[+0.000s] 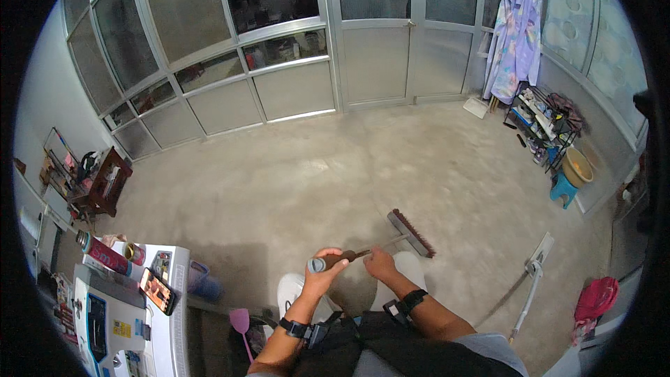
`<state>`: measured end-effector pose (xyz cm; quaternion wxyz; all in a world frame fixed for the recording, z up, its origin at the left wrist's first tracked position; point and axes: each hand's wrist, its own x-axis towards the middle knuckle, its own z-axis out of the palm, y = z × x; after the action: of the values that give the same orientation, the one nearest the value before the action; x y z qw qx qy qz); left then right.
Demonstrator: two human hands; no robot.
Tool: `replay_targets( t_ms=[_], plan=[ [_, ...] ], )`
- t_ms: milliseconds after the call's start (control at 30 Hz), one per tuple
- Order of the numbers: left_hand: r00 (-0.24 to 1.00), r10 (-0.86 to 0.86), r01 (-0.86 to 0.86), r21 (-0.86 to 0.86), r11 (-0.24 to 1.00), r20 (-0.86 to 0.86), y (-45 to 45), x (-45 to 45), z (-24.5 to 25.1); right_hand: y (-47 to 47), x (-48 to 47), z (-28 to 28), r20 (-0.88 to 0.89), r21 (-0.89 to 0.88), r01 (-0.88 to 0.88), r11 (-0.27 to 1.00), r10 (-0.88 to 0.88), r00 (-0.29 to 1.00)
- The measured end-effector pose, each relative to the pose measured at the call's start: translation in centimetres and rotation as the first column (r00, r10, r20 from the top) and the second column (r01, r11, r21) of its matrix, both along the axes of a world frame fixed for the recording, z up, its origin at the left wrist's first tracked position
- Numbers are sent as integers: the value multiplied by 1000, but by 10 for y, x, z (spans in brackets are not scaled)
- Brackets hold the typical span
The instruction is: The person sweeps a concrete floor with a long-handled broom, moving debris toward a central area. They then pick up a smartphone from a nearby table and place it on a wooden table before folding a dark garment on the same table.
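Observation:
A push broom (412, 234) with dark reddish bristles and a grey head lies angled on the concrete floor just beyond my shoes. Its handle slants back toward me and ends in a brown grip (337, 259) with a grey cap. Near that capped end, my left hand (322, 276) is wrapped round the grip, thumb on top. Lower on the handle, my right hand (380, 263) is closed around it. Dark straps with small devices circle both wrists. Below the hands are white shoes (289, 289), partly hidden by my forearms.
To my left a white washing machine (180, 272) carries a bottle (104, 254) and a phone (157, 290). A flat mop (535, 268) lies at right. A shoe rack (539, 115), a blue stool (564, 188) with a basin (577, 167), and a dustpan (475, 108) stand farther right.

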<state>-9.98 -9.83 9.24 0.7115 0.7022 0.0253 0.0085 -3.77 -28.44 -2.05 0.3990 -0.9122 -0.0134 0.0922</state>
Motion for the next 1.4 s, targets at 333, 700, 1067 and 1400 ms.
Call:
replay_targets(
  t_ms=[333,700,1067,1400],
  plan=[
    [995,51,-56,49,997,90,12,-17,41,46,13,42,127,-134,-349,928,365,922],
    [924,212,-231,25,973,319,24,-15,70,103,16,106,186,241,-442,864,406,895],
    [935,1,-158,417,895,353,-5,8,85,113,29,106,-100,968,198,-157,481,871],
    [888,-387,78,747,660,249,-52,37,17,60,17,-22,-392,912,409,-22,243,887]
  ],
)
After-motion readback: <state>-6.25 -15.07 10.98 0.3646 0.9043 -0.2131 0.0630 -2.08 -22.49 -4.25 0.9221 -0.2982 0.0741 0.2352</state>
